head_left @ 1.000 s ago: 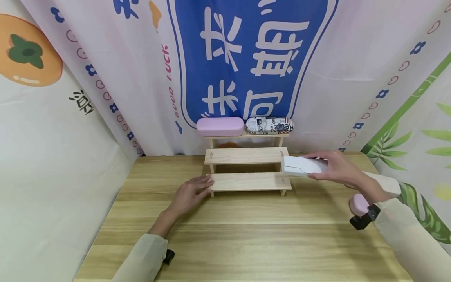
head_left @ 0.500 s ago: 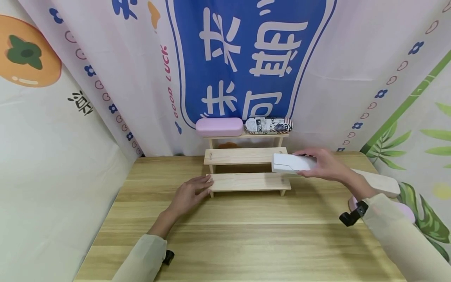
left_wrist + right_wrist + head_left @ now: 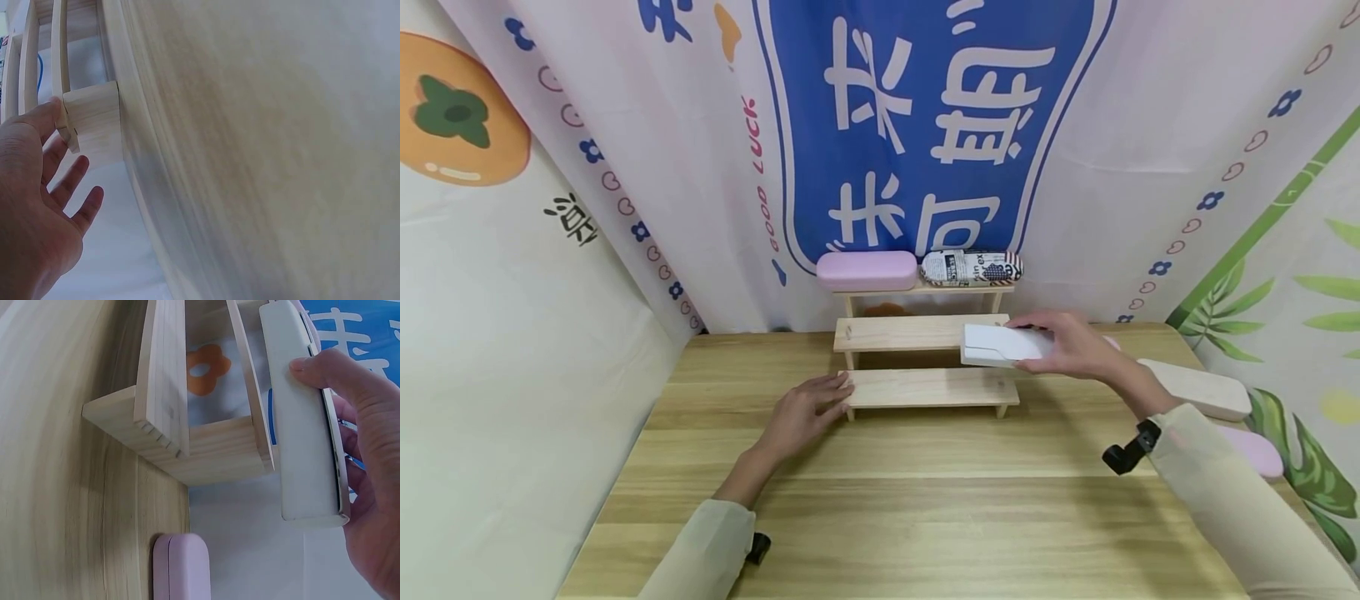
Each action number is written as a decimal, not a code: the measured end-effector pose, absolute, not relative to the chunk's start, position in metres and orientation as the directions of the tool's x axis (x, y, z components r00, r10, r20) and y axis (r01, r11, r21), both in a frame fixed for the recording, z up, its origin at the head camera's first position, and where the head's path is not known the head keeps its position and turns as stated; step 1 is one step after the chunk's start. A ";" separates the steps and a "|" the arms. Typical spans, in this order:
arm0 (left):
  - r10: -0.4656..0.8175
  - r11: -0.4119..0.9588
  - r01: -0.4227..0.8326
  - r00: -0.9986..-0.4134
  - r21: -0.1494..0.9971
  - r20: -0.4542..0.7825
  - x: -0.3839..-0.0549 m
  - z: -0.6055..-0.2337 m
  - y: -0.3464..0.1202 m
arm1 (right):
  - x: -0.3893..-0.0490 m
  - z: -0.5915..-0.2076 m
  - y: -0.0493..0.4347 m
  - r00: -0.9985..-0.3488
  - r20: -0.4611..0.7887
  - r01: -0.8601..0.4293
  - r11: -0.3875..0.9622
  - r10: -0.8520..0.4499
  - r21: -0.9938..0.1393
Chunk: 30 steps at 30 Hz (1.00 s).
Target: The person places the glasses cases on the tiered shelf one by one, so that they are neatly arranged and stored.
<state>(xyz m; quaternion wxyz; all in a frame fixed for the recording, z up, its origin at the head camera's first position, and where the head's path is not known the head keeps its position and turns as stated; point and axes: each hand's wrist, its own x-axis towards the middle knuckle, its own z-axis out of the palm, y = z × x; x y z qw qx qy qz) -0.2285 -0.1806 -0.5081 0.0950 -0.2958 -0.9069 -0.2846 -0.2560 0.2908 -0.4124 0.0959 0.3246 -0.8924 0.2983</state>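
My right hand (image 3: 1060,343) grips a white glasses case (image 3: 1000,344) by its right part, thumb on one face and fingers around the other side. In the head view the case overlaps the right end of the middle tier of a small three-tier wooden shelf (image 3: 917,333). The right wrist view shows the case (image 3: 303,425) held level, close by the shelf planks (image 3: 165,381). My left hand (image 3: 801,417) touches the left end of the lowest tier, thumb at the front edge; its other fingers (image 3: 72,181) are spread loosely off the wood.
A pink case (image 3: 867,271) and a newspaper-print case (image 3: 972,267) sit side by side on the top tier. At the table's right lie an off-white case (image 3: 1198,387) and another pink case (image 3: 1255,450), partly behind my right sleeve. A printed curtain (image 3: 1097,208) hangs behind.
My right hand has carried the white glasses case leftward, from beside the shelf to over the middle tier's right end. My left hand has stayed at the lowest tier.
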 end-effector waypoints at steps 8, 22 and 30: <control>0.484 0.661 0.597 -0.802 0.455 0.349 -0.229 -0.509 -0.181 | -0.261 -0.411 0.280 -0.767 0.364 -0.640 0.585 -0.529 -0.499; 0.483 0.658 0.601 -0.799 0.454 0.358 -0.229 -0.512 -0.182 | -0.269 -0.410 0.261 -0.771 0.346 -0.634 0.587 -0.535 -0.504; 0.481 0.657 0.599 -0.800 0.458 0.358 -0.230 -0.511 -0.181 | -0.272 -0.408 0.250 -0.765 0.356 -0.640 0.575 -0.537 -0.510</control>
